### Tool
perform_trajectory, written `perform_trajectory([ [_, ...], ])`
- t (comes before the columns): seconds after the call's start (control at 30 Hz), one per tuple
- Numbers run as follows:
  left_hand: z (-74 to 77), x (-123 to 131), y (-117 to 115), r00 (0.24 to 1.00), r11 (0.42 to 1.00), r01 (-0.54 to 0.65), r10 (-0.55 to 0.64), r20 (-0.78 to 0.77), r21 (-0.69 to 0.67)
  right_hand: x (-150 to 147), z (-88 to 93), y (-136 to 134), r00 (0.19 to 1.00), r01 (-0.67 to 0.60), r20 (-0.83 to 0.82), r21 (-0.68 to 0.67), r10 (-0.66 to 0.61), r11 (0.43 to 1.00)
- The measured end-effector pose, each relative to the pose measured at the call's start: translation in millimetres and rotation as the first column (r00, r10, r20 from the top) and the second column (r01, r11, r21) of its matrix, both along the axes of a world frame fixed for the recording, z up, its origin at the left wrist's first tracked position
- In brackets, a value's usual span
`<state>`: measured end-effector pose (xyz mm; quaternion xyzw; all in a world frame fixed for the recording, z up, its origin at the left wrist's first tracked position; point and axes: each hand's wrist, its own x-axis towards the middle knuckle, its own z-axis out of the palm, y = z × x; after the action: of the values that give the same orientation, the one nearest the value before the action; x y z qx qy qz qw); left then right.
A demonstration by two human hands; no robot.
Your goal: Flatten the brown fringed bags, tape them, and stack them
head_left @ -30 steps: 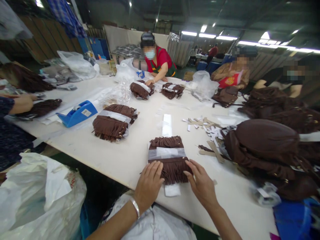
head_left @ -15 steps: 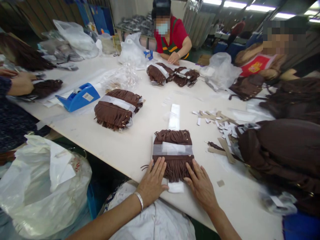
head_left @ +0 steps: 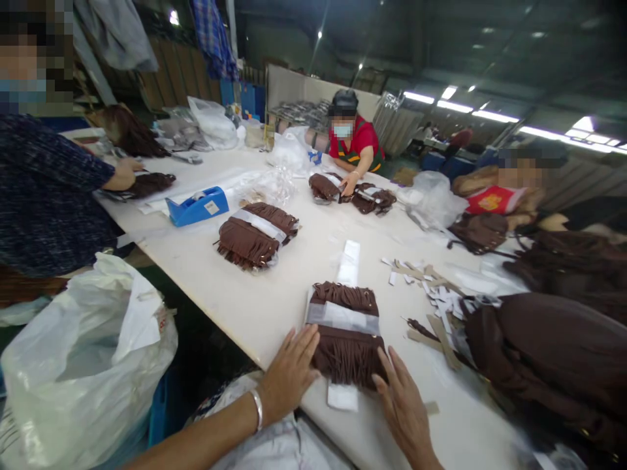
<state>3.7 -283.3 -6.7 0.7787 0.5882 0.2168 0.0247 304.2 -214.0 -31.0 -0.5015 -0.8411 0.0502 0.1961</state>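
1. Far left, more of a co-worker (head_left: 53,183) shows than half a second ago.
2. The person's left hand (head_left: 289,375), thumb and fingers apart, has shifted toward the left edge of the bag (head_left: 347,349).
3. That bag, brown and fringed, lies near the desk's (head_left: 230,307) edge, a pale band (head_left: 343,317) across it, a white strip (head_left: 343,397) beneath.
4. Beyond, another co-worker's hand (head_left: 349,183) now reaches a far bag (head_left: 322,188).
5. The right hand (head_left: 405,408), digits spread, is at the right edge.

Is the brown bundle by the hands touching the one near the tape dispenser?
Apart. The head view shows a stretch of white tabletop between the nearer bundle and the other bundle.
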Motion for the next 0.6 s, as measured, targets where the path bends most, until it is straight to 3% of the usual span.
perform_trajectory([
  [0.1, -0.8, -18, -2, 0.972, 0.982, -0.185, 0.189, 0.141, -0.038, 1, 4.8, 5, 0.969, 0.163, -0.163, -0.144, -0.186, 0.976],
  [0.23, -7.4, -20, -1, 0.964, 0.965, -0.188, 0.217, 0.156, -0.184, -3, 3.6, 18, 0.883, 0.293, -0.230, -0.412, -0.410, 0.863],
  [0.43, -6.3, -4, -14, 0.966, 0.948, -0.134, 0.190, 0.174, -0.287, -3, -1.2, 27, 0.882, 0.278, -0.239, -0.429, -0.405, 0.859],
  [0.53, 3.3, -11, -18, 0.963, 0.943, 0.027, 0.065, 0.263, -0.331, 3, -3.7, 29, 0.880, 0.280, -0.232, -0.452, -0.414, 0.847],
  [0.6, 9.8, -20, -13, 0.938, 0.945, 0.021, 0.095, 0.335, -0.326, 7, -5.3, 34, 0.870, 0.276, -0.251, -0.467, -0.425, 0.840],
])
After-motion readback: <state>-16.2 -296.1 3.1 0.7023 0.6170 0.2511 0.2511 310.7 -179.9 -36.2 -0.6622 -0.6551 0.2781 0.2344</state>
